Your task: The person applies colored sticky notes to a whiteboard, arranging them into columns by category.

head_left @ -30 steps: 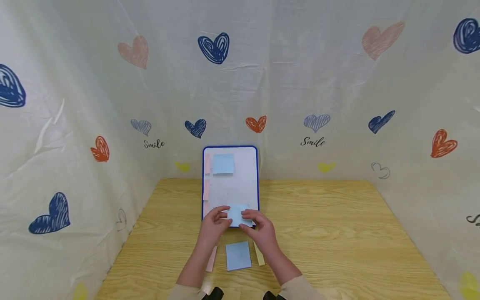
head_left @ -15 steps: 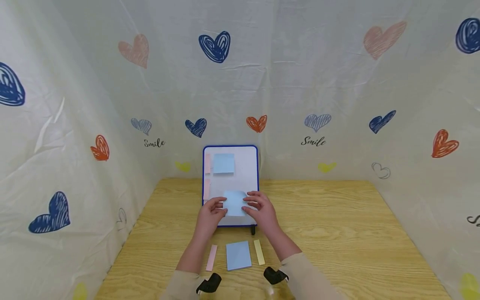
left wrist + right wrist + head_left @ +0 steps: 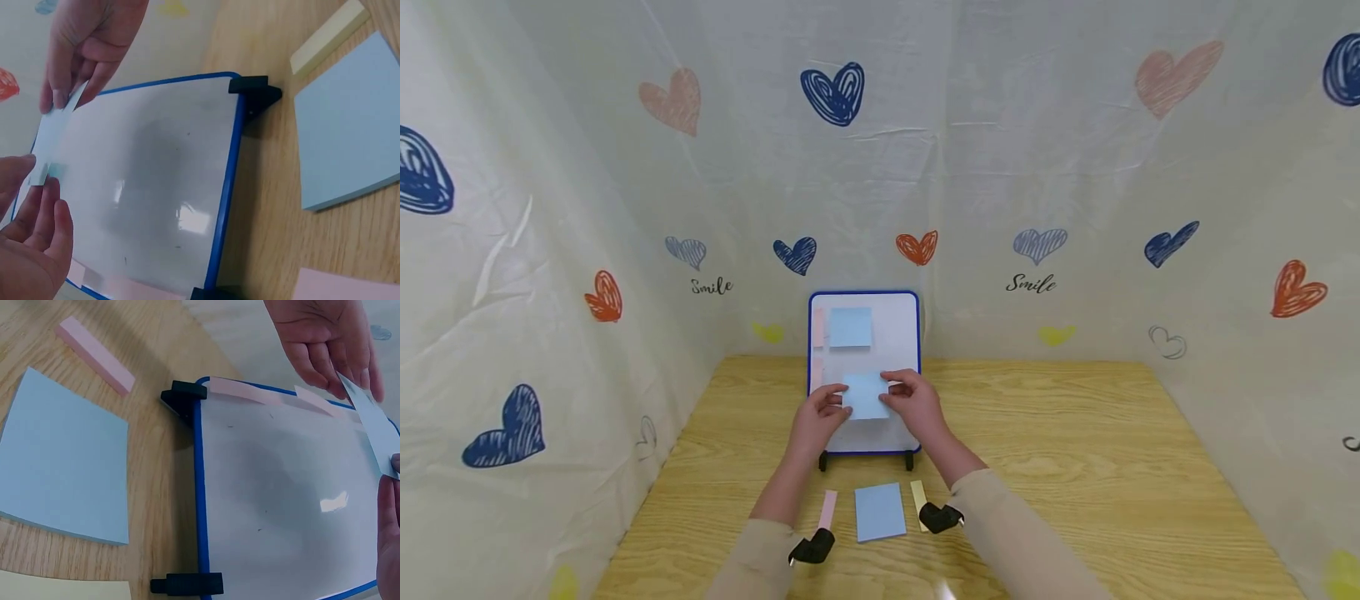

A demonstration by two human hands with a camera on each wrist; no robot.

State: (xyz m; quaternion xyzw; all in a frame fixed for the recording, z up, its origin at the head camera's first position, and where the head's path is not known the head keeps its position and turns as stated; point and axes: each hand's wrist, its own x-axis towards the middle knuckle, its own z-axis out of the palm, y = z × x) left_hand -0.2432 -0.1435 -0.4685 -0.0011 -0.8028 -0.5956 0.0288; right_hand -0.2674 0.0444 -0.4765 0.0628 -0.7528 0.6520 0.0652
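Both hands hold one blue sticky note [image 3: 865, 397] by its side edges, in front of a small blue-framed whiteboard [image 3: 895, 333]. The left hand [image 3: 815, 419] pinches the note's left edge between thumb and fingers; the right hand [image 3: 917, 404] pinches the right edge. In the right wrist view the note [image 3: 372, 424] stands tilted, its face apart from the board's lower surface. Whether its top edge touches the board is hidden. Higher on the board sticks another blue sticky note [image 3: 850, 327], beside a pink strip [image 3: 818, 327] at the left edge.
On the wooden table [image 3: 1037, 467], before the board, lie a blue sticky-note pad [image 3: 880, 512], a pink strip pad [image 3: 828, 508] and a yellow strip pad [image 3: 918, 500]. Black feet [image 3: 909, 460] support the board. A heart-printed curtain [image 3: 970, 183] hangs behind and at the sides.
Both hands have raised the blue sticky note from the board's bottom edge to about its middle, shifting slightly left. The board's lower part and its black feet have come into view.
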